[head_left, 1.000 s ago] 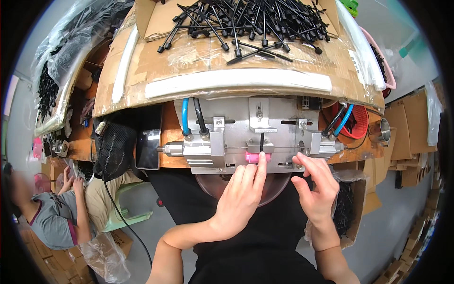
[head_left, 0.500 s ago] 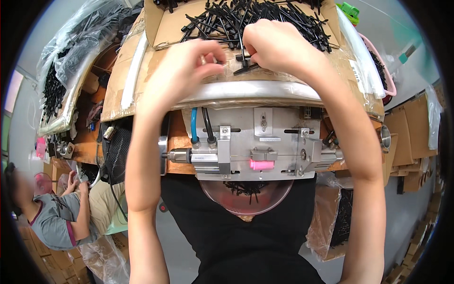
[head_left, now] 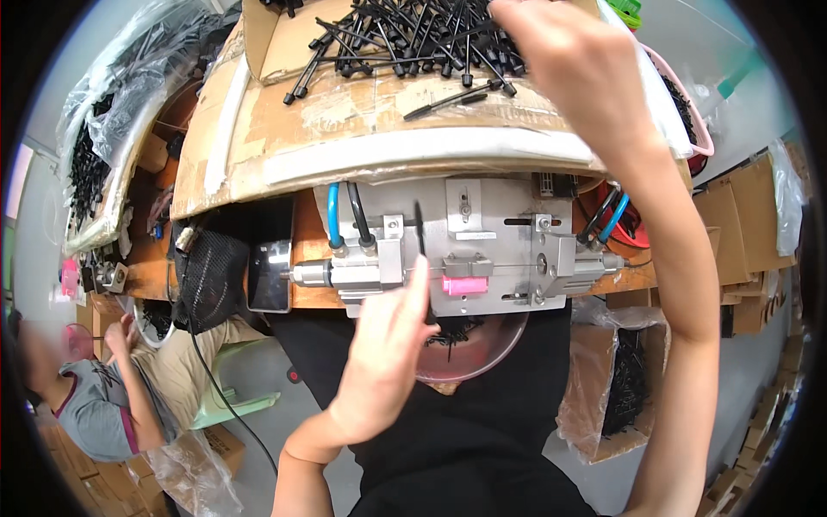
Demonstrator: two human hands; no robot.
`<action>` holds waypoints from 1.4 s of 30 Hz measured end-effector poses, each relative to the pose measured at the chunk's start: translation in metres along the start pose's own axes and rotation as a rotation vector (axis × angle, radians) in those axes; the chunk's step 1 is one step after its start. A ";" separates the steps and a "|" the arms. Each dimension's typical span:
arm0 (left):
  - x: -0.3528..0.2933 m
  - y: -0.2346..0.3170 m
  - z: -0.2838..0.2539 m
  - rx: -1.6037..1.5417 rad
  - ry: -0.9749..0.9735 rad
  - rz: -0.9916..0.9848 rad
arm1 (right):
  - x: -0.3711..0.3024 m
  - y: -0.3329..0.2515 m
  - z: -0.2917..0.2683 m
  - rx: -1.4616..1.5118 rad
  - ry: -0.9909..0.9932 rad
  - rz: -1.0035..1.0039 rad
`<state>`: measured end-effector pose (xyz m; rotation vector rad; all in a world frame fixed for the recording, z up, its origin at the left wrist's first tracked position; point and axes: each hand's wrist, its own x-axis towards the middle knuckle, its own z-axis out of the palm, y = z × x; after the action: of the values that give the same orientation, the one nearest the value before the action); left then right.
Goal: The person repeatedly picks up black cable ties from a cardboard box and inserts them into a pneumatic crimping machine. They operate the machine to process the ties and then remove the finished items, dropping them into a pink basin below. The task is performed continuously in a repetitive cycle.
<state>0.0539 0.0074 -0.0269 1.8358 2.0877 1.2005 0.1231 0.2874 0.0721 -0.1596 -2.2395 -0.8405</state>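
Observation:
My left hand (head_left: 379, 358) is closed on a thin black rod (head_left: 419, 226), which stands up past the fingertips in front of the metal fixture plate (head_left: 508, 200). Below that hand, a clear reddish bowl (head_left: 508, 345) with several black rods inside sits at my lap. At the upper right my right hand (head_left: 577, 65) reaches over the edge of a heap of black knobbed rods (head_left: 413, 39). Its fingers are curled together, and what they grip, if anything, is hidden. A pink block (head_left: 465, 285) sits at the middle of the fixture.
The heap lies on a cardboard sheet (head_left: 233, 142). Air cylinders (head_left: 362, 274) with blue and black hoses flank the fixture. At left are a black mesh bag (head_left: 214, 280) and a seated person (head_left: 103, 388). A carton (head_left: 594, 431) holding black parts stands low at right.
My left hand has come down from the cardboard to the fixture's front, now with a black rod in it. My right hand has moved up and right along the heap.

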 end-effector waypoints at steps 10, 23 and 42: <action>-0.018 0.008 0.058 0.324 -0.247 0.069 | -0.039 -0.001 -0.025 0.945 0.204 0.840; -0.015 0.008 0.033 0.110 -0.196 -0.033 | -0.153 -0.171 -0.098 1.042 -0.113 0.811; 0.184 -0.058 -0.015 0.343 0.249 0.310 | -0.093 -0.110 -0.065 0.687 -0.077 0.340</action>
<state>-0.0485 0.1643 0.0213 2.3418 2.3252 1.2539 0.1911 0.1741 -0.0144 -0.2353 -2.3481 0.1309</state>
